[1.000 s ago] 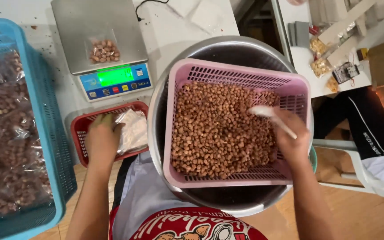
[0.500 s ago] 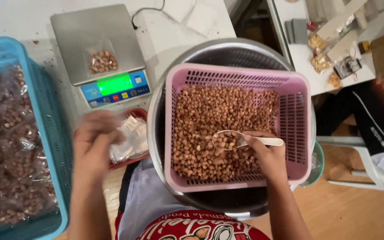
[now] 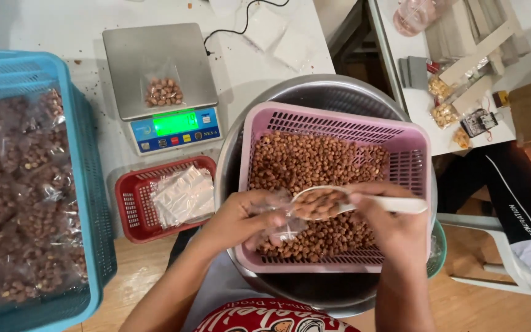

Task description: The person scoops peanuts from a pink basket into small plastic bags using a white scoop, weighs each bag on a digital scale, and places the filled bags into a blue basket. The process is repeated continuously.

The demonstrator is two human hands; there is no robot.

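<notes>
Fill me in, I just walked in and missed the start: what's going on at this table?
A person is bagging peanuts. The right hand holds a white spoon heaped with peanuts at the mouth of a small clear bag held by the left hand, over a pink basket of peanuts. One small bag of peanuts sits on the digital scale; the blue crate holds filled bags.

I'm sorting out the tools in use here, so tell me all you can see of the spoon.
The spoon is white, plastic by its look, with a rounded bowl and a flat straight handle. It lies nearly level above the pink basket, bowl heaped with brown peanuts. The right hand grips the handle; the bowl's tip meets the small clear bag held by the left hand.
</notes>
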